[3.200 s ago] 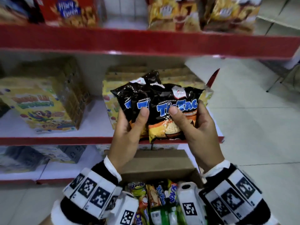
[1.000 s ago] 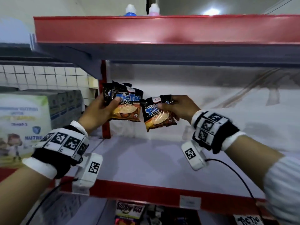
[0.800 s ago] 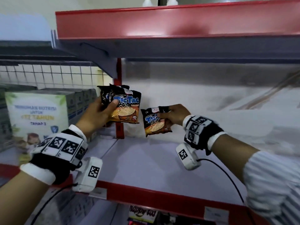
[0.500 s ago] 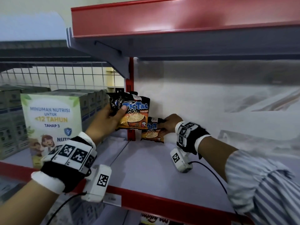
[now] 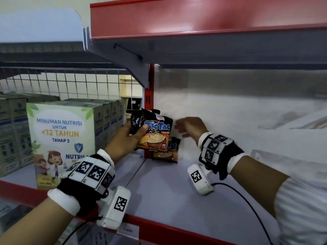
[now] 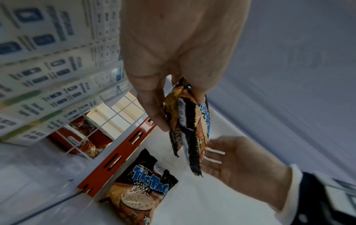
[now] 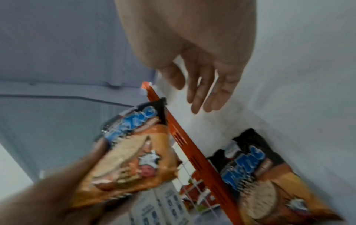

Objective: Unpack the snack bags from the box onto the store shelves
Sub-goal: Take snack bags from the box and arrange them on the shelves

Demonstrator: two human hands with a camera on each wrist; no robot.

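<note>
My left hand (image 5: pixel 131 132) grips a small stack of black and orange TicTac snack bags (image 5: pixel 153 131) above the grey shelf (image 5: pixel 168 195), close to the red upright post. In the left wrist view the held bags (image 6: pixel 189 126) hang edge-on between thumb and fingers. One TicTac bag (image 5: pixel 167 152) leans against the white back wall in the shelf's left rear corner, also seen in the wrist views (image 6: pixel 138 191) (image 7: pixel 269 175). My right hand (image 5: pixel 188 127) hovers just above and right of that bag, fingers straight and spread (image 7: pixel 204 91), holding nothing. The box is out of view.
Green and white nutrition drink cartons (image 5: pixel 60 137) fill the neighbouring shelf bay at left, before a wire grid panel (image 5: pixel 70 84). A red-fronted shelf (image 5: pixel 203 23) hangs overhead. The red post (image 5: pixel 147 106) divides the two bays. Bare grey shelf surface stretches rightwards.
My right hand set its TicTac bag against the back wall in the corner, let go and lifted away open. My left hand stayed near the post with its bags.
</note>
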